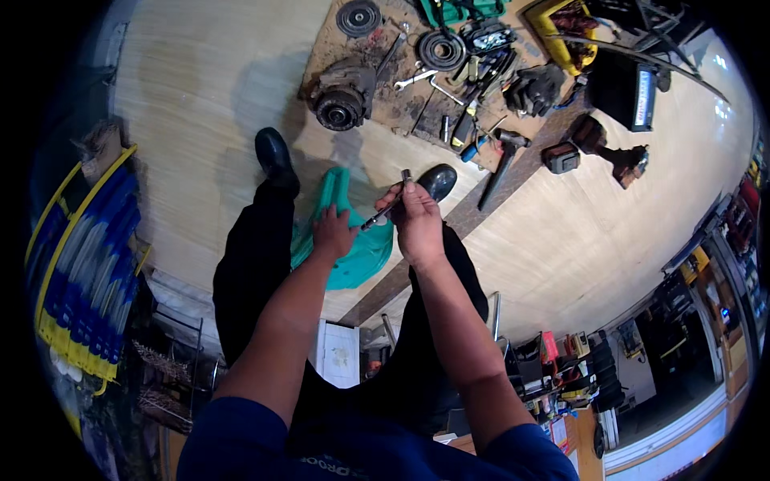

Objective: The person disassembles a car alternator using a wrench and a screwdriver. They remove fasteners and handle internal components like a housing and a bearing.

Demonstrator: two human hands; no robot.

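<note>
Largest, the green plastic piece (359,260) lies between the legs, under the left hand (333,232), whose fingers are loosely spread, contact unclear. The right hand (419,223) pinches a slim metal tool (376,220), slanting down toward the left fingertips; this seems a handling step, the next move calling for a steady grip.

A slim silver metal tool (377,219) slants far-rightward above the right side of a rounded green plastic piece (362,260).
</note>
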